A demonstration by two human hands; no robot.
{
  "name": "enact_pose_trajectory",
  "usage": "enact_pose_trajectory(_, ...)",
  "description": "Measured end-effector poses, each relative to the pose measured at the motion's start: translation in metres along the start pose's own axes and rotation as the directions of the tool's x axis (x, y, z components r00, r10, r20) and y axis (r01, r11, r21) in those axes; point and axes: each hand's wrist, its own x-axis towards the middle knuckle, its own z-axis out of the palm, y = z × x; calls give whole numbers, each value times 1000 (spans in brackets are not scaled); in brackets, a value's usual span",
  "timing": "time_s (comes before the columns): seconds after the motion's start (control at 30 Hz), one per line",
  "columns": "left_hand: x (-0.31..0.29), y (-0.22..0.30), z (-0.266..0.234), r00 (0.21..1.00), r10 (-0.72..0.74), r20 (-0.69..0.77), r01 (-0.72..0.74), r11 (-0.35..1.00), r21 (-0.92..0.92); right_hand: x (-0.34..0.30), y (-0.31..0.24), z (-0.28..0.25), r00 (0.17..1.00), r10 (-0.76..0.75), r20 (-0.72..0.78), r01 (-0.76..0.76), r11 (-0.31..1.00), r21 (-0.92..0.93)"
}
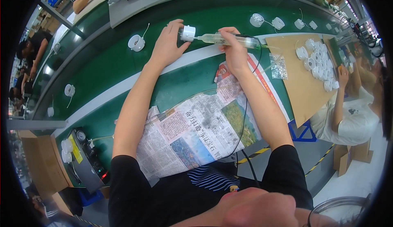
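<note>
At the far side of the green bench, my left hand [168, 45] steadies a small white round housing [188, 33] between thumb and fingers. My right hand [234, 51] is closed around a see-through dispensing syringe [213, 38], held nearly level. Its thin tip points left and meets or nearly meets the housing's side; the exact contact is too small to tell. A black cable and a thin tube trail from the syringe's rear end. Left of my left hand, another white housing [136, 42] with a wire lies on the green surface.
Newspaper [192, 124] covers the near bench, crossed by the tube. A dispenser box with a gauge [86, 157] stands at the left. Several white housings [317, 61] sit on brown cardboard [301, 92] at the right, beside a bag of small parts [278, 66]. A co-worker [348, 108] sits there.
</note>
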Motion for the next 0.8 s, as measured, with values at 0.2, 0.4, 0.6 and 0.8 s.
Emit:
enact_pose_trajectory(0.2, -2, 2, -1, 987, -134, 88, 147, 976, -164, -3, -2, 2, 1000, 1, -6, -2, 994, -111)
enact_pose_trajectory(0.4, -4, 12, -6, 991, 128, 34, -129, 991, 22, -2, -3, 3, 999, -24, -32, 22, 997, -69)
enact_pose_trajectory(0.6, -4, 4, -5, 984, 103, 145, -108, 994, 32, -1, -2, 1, 999, -38, -39, 38, 999, -10)
enact_pose_trajectory(0.8, -5, 5, -8, 992, -124, 30, 127, 980, -154, -1, -6, -4, 998, -36, -56, 35, 999, -16)
